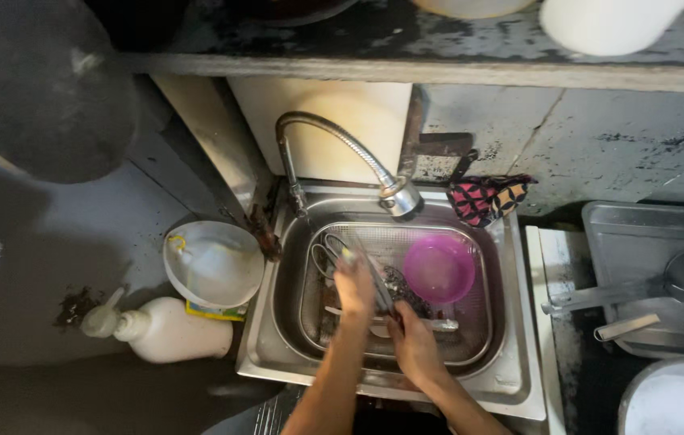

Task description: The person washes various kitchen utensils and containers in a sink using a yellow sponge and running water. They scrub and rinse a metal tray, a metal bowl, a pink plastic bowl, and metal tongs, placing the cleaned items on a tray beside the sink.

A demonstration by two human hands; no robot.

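My two hands work over a perforated metal tray set inside a steel sink. My left hand grips a long metal utensil that lies slanted across the tray. My right hand is closed low against the same utensil, with a dark scouring pad showing just above its fingers. A pink plastic bowl sits in the tray to the right of my hands. More metal utensils lie at the tray's left end.
A flexible steel tap arches over the sink. Left of it stand a white bowl and a white pump bottle. A patterned cloth hangs at the back. Steel trays with tools and a white container sit on the right.
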